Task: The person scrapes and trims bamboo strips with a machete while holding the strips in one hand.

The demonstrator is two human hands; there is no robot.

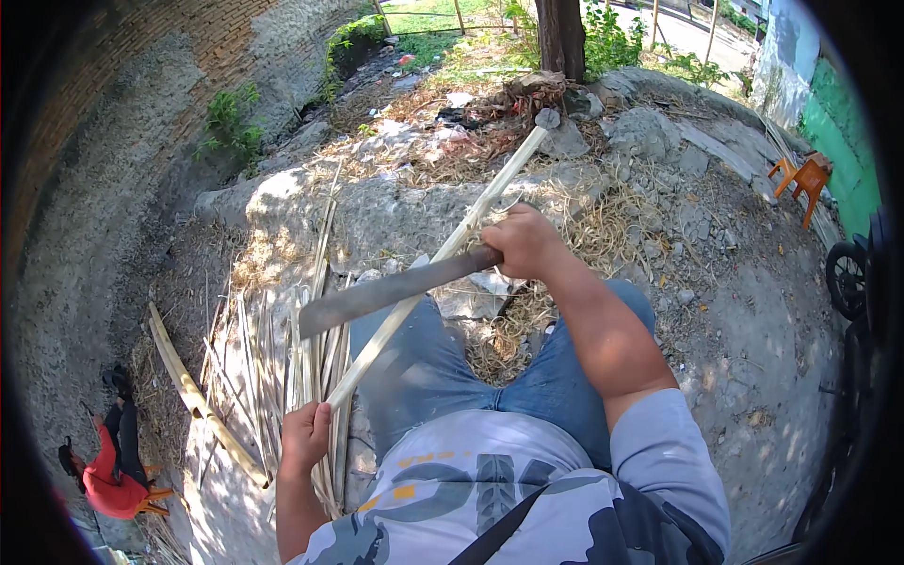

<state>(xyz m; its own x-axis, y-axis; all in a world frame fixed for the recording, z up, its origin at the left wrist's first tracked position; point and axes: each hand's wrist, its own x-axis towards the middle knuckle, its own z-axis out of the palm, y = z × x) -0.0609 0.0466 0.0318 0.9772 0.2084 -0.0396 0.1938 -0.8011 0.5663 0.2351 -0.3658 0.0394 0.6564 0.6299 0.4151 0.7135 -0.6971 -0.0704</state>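
Observation:
A long pale bamboo strip (485, 202) runs slantwise from low on the left up toward the tree. Its near end is in my left hand (306, 435), which is closed round it beside my left thigh. My right hand (523, 245) grips the dark handle of a machete (395, 292) above my lap. The broad grey blade points left and lies across the strip; whether it touches cannot be told. Curly bamboo shavings (504, 348) lie on the ground between my legs.
Many split bamboo strips (311, 348) lie to my left, next to a thicker bamboo pole (202, 405). Farther left sits a person in red (113, 480). A tree trunk (561, 38) stands ahead. An orange chair (808, 184) and a motorbike (847, 278) are at the right.

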